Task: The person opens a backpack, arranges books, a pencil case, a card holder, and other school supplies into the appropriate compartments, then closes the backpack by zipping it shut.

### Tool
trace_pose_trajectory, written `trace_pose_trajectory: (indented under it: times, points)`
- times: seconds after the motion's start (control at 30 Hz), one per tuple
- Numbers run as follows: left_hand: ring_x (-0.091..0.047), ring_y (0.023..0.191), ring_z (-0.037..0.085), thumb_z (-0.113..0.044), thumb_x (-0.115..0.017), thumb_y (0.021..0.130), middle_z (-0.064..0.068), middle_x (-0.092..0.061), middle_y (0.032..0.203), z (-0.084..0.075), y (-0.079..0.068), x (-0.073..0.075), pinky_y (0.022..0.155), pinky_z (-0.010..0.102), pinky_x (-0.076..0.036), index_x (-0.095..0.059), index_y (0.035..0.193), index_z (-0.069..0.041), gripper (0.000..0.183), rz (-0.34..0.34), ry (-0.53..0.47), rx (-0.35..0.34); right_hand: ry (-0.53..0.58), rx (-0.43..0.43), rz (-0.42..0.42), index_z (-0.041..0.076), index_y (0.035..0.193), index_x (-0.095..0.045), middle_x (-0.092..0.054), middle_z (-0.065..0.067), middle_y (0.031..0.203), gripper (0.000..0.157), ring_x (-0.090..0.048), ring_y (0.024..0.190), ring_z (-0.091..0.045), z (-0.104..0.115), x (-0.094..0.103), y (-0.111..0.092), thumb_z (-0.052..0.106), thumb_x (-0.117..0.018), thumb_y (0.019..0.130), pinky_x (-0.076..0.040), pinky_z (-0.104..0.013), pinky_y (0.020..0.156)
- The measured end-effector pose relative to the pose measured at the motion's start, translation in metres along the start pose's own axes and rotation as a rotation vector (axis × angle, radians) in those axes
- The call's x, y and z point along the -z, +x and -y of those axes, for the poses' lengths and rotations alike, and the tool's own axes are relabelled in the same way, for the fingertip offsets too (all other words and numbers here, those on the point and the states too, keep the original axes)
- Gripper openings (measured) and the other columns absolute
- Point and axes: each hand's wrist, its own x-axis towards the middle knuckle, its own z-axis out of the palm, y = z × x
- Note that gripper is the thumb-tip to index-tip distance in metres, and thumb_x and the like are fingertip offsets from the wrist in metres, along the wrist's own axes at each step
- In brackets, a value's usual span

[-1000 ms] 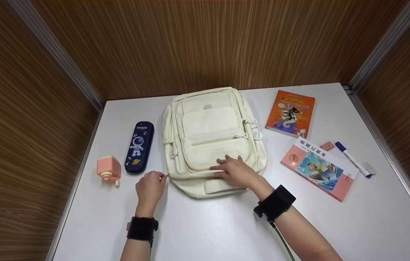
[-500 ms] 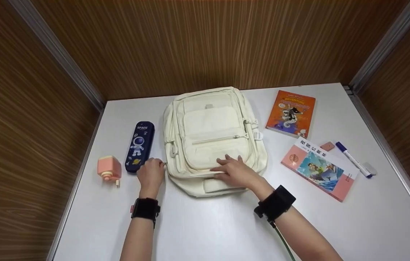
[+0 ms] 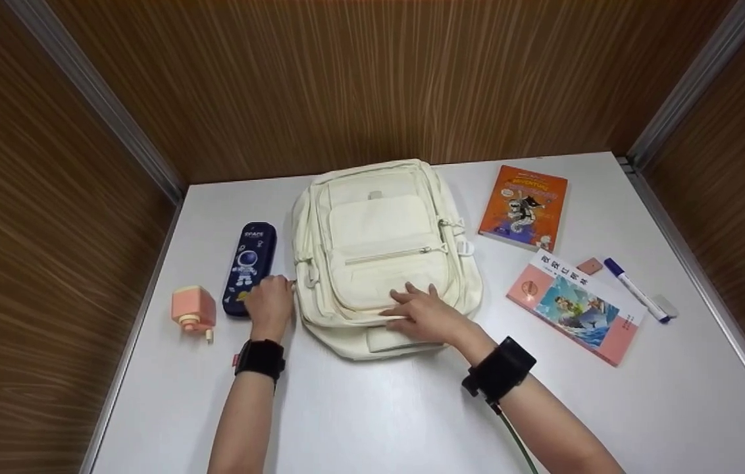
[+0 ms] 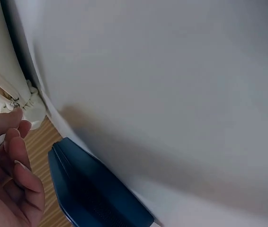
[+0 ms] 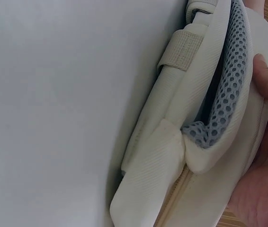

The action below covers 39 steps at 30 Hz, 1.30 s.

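A cream backpack (image 3: 382, 220) lies flat in the middle of the white table. At its left side my left hand (image 3: 270, 304) pinches a small metal zipper pull (image 4: 14, 103) between thumb and forefinger, the other fingers curled. The dark blue pencil case (image 3: 244, 263) with an astronaut print lies just left of that hand, its lower end partly covered. My right hand (image 3: 422, 316) rests with spread fingers on the near end of the backpack. Grey mesh padding (image 5: 228, 90) shows along the backpack's edge close to the right thumb in the right wrist view.
On the left stands a pink and cream pencil sharpener (image 3: 193, 309). To the right lie an orange book (image 3: 524, 207), a pink and blue book (image 3: 576, 306), a pink eraser (image 3: 590, 266), a blue-and-white marker (image 3: 636, 289) and a small grey block (image 3: 665, 305). Wood-grain panels (image 3: 399, 79) border the table.
My left hand has moved away from me along the backpack's left side with the zipper pull, and now overlaps the pencil case's near end. The right hand has stayed in place.
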Motion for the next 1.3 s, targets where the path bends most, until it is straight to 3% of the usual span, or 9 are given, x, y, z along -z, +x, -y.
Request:
trace_pose_trajectory:
  times: [0.13,0.5,0.83,0.93,1.1,1.2,1.3]
  points:
    - [-0.064,0.064,0.044,-0.019,-0.065,0.093,0.021,-0.068,0.078,-0.001,0.006,-0.001,0.050,0.055,-0.047,-0.071,0.081,0.002,0.025,0.005,0.010,0.004,-0.001,-0.004,0.009,0.022,0.128,-0.067,-0.044,-0.017,0.147,0.036,-0.025,0.140,-0.047,0.000,0.001,0.000,0.040,-0.058,0.098,-0.012,-0.076,0.102]
    - [-0.066,0.070,0.045,-0.022,-0.066,0.093,0.025,-0.069,0.083,-0.006,0.018,-0.009,0.056,0.056,-0.049,-0.073,0.087,0.003,0.026,0.012,0.003,0.108,-0.007,0.001,0.016,0.022,0.128,-0.067,-0.044,-0.017,0.147,0.037,-0.025,0.139,-0.048,0.000,-0.001,0.000,0.041,-0.058,0.098,-0.011,-0.076,0.102]
    - [-0.066,0.074,0.045,-0.019,-0.064,0.094,0.024,-0.069,0.086,-0.011,0.018,-0.007,0.059,0.057,-0.050,-0.071,0.087,0.003,0.024,0.049,-0.027,0.120,-0.029,0.064,-0.002,0.023,0.135,-0.062,-0.042,-0.018,0.148,0.037,-0.026,0.138,-0.049,-0.007,-0.003,-0.005,0.034,-0.057,0.100,-0.013,-0.073,0.104]
    - [-0.065,0.077,0.044,-0.015,-0.061,0.094,0.023,-0.067,0.088,-0.012,0.016,-0.003,0.062,0.057,-0.050,-0.070,0.087,0.005,0.023,0.071,-0.029,0.067,-0.013,0.086,-0.003,0.018,0.135,-0.061,-0.043,-0.018,0.147,0.038,-0.028,0.139,-0.047,-0.012,-0.002,-0.008,0.033,-0.057,0.100,-0.016,-0.069,0.107]
    - [-0.059,0.091,0.043,-0.003,-0.058,0.091,0.024,-0.060,0.099,-0.015,0.011,0.004,0.075,0.056,-0.048,-0.069,0.097,0.009,0.017,0.087,-0.047,-0.120,0.058,0.071,-0.031,0.002,0.131,-0.062,-0.050,-0.021,0.141,0.039,-0.039,0.136,-0.040,-0.017,0.005,-0.017,0.024,-0.061,0.099,-0.022,-0.056,0.112]
    - [-0.057,0.098,0.041,-0.002,-0.061,0.091,0.024,-0.059,0.104,-0.019,0.006,0.008,0.082,0.054,-0.046,-0.068,0.106,0.007,0.019,0.077,-0.131,-0.224,0.061,0.048,-0.071,-0.002,0.127,-0.063,-0.055,-0.021,0.137,0.037,-0.047,0.130,-0.037,-0.020,0.009,-0.025,0.020,-0.062,0.098,-0.031,-0.050,0.110]
    - [-0.055,0.108,0.040,-0.012,-0.064,0.095,0.023,-0.059,0.115,-0.027,-0.001,0.014,0.091,0.053,-0.044,-0.065,0.116,0.005,0.027,0.122,-0.239,-0.291,0.026,0.021,-0.139,0.000,0.121,-0.068,-0.061,-0.019,0.129,0.030,-0.055,0.122,-0.035,-0.020,0.011,-0.029,0.019,-0.062,0.097,-0.039,-0.047,0.104]
